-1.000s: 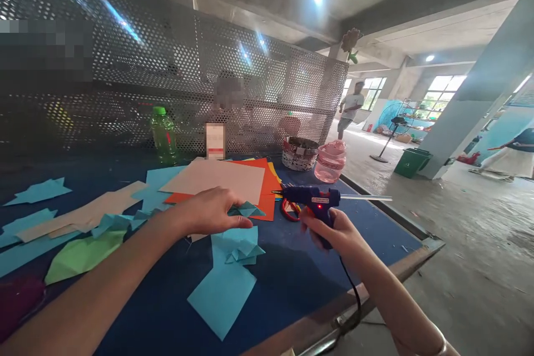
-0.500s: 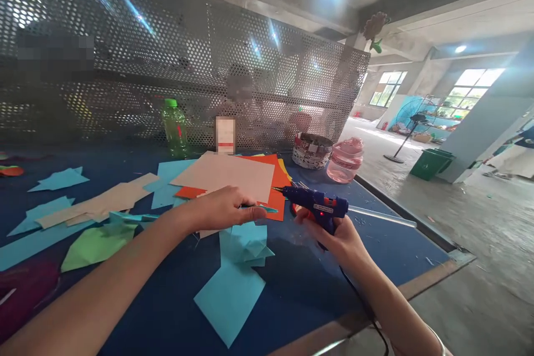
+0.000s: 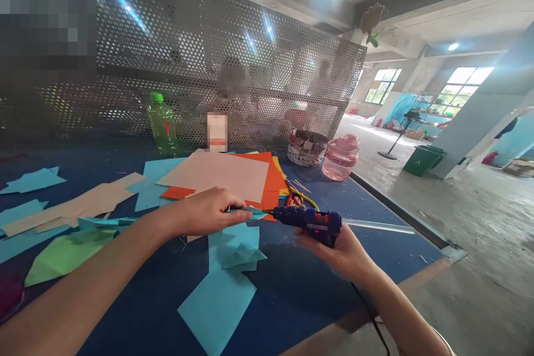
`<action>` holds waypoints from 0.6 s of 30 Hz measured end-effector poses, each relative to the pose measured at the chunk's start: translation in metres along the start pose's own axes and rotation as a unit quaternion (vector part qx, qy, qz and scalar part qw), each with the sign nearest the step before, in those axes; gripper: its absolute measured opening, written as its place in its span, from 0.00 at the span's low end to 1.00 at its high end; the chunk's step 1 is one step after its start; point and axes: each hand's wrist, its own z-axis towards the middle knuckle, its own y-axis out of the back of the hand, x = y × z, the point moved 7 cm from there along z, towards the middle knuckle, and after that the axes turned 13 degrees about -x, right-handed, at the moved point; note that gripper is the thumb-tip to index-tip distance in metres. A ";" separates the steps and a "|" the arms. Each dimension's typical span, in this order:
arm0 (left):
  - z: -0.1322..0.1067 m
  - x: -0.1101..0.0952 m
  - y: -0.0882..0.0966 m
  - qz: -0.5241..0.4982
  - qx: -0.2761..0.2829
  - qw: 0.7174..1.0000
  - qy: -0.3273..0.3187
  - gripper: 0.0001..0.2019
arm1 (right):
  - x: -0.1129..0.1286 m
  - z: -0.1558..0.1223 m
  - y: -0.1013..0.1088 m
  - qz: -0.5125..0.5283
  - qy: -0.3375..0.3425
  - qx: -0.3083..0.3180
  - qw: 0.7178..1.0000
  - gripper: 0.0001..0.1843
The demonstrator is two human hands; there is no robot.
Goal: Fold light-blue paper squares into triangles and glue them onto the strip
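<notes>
My right hand [image 3: 334,250] is wrapped round the handle of a dark blue hot glue gun [image 3: 308,218], its small red light lit and a clear glue stick [image 3: 377,226] jutting from the back. The nozzle points left and meets, or nearly meets, a small piece of folded blue paper [image 3: 257,213]. That piece is pinched in my left hand [image 3: 217,210], which covers most of it. Below my hands lie a crumpled blue paper fold [image 3: 241,247] and a flat blue square [image 3: 217,311]. Behind them sits a stack of pale pink paper [image 3: 221,172] over orange sheets [image 3: 273,178].
Blue and tan paper pieces and a green paper piece [image 3: 69,253] cover the table's left. At the back stand a green-capped bottle [image 3: 162,125], a woven round basket [image 3: 307,149] and a pink water jug [image 3: 341,158]. Yellow-and-red-handled tools [image 3: 302,198] lie behind the glue gun.
The glue gun has come down and left, so its nozzle is now at the blue paper in my left hand. The view has shifted slightly, and the coloured tool handles show more.
</notes>
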 end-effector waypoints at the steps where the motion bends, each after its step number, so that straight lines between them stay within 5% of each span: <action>1: -0.001 0.000 -0.001 -0.003 0.013 1.000 0.003 0.21 | 0.000 -0.001 0.000 -0.007 0.007 0.004 1.000 0.19; 6: -0.003 0.000 -0.004 -0.009 0.044 0.999 0.026 0.22 | 0.007 -0.003 -0.001 -0.060 0.065 0.009 0.996 0.16; 18: 0.000 0.005 -0.007 0.013 0.019 1.000 0.012 0.22 | 0.028 -0.005 -0.006 -0.152 0.158 0.012 0.976 0.17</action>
